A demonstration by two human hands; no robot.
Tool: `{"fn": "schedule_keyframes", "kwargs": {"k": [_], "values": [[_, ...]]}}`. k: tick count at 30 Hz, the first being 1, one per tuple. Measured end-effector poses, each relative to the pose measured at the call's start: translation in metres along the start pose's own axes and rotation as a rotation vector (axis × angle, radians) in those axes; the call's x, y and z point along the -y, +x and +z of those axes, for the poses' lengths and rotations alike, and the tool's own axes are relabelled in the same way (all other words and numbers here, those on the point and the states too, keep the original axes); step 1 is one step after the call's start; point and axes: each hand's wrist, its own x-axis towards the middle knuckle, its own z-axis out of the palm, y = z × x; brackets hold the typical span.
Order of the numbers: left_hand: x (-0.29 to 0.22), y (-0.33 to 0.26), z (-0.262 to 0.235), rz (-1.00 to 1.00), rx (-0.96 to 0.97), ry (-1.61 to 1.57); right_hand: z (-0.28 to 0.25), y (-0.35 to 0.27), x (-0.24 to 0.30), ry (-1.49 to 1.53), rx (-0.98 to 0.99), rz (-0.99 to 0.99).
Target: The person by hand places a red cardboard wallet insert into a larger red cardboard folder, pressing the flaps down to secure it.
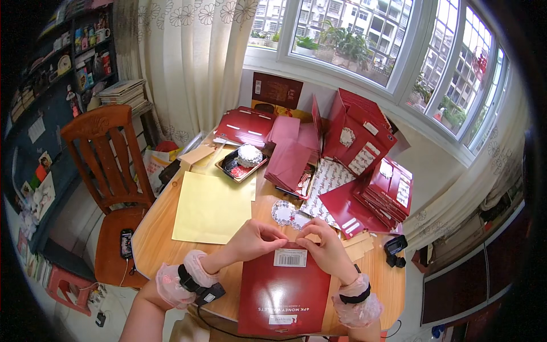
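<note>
A flat red cardboard packet [285, 305] lies at the table's near edge, its printing upside down to me. A white barcode label [290, 257] is stuck near its far edge, and a smaller white label [283, 320] near the edge closest to me. My left hand [257, 238] and my right hand [325, 246] meet at the packet's far edge, thumbs and fingers pinched together on it. Whether something small is also between the fingertips cannot be made out. Just beyond them lie round white floral paper cutouts [284, 212].
A yellow sheet [208, 208] covers the table's left part. Behind are a black tray [231, 166] of round cutouts, dark pink envelopes [289, 165], and red packets stacked [387, 194] at right. A wooden chair [108, 165] stands left; a black device [395, 246] sits at the right edge.
</note>
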Motion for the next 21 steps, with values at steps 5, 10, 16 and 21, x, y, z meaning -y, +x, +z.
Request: {"fn": "schedule_keyframes", "kwargs": {"k": [5, 10, 16, 21], "values": [[0.004, 0.0, 0.0, -0.006, -0.019, -0.007, 0.001, 0.002, 0.0, -0.032, 0.012, 0.001], [0.004, 0.0, 0.0, -0.012, -0.018, -0.009, 0.003, 0.003, -0.003, -0.061, -0.011, -0.016], [-0.005, -0.001, 0.001, 0.006, -0.024, -0.004, 0.004, 0.003, -0.003, -0.055, -0.019, 0.007], [-0.007, -0.001, -0.001, 0.008, 0.005, 0.017, 0.006, 0.003, -0.003, 0.004, -0.034, 0.028]]}}
